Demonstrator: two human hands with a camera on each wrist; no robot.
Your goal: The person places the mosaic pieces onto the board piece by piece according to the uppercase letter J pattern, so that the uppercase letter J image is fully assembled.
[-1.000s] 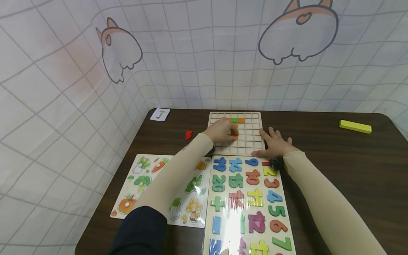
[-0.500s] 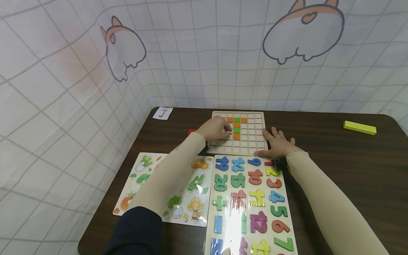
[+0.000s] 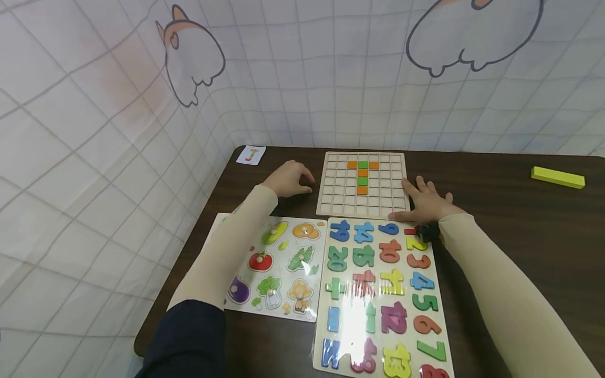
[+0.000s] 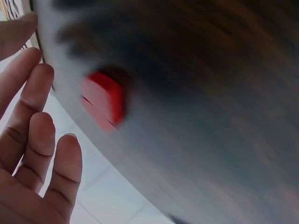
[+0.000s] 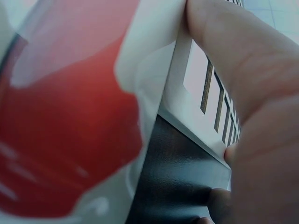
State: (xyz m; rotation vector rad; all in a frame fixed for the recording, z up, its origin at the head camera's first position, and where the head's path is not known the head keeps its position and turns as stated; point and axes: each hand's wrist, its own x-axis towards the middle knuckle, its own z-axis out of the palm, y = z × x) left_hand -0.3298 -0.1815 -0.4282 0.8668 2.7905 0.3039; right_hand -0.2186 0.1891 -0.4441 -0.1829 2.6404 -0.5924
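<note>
A light wooden grid board (image 3: 387, 184) lies at the back of the table, with orange and green squares (image 3: 362, 181) set in a T shape. My left hand (image 3: 289, 179) is left of the board, its fingers loosely bent and holding nothing. In the left wrist view, two red blocks (image 4: 103, 97) lie together on the table beyond the fingertips; the head view has them hidden by the hand. My right hand (image 3: 427, 202) is spread at the board's right side, its thumb at the near corner and a fingertip at the right edge.
In front of the grid board lie a number puzzle board (image 3: 350, 286) in clear wrap and a vegetable puzzle board (image 3: 288, 289), partly under the left forearm. A small card (image 3: 251, 155) sits at the back left. A yellow bar (image 3: 557, 177) lies at the right.
My left hand has moved left off the grid board, uncovering the T of squares, and now covers the red blocks. My right hand stays at the board's edge. The head view has shifted slightly.
</note>
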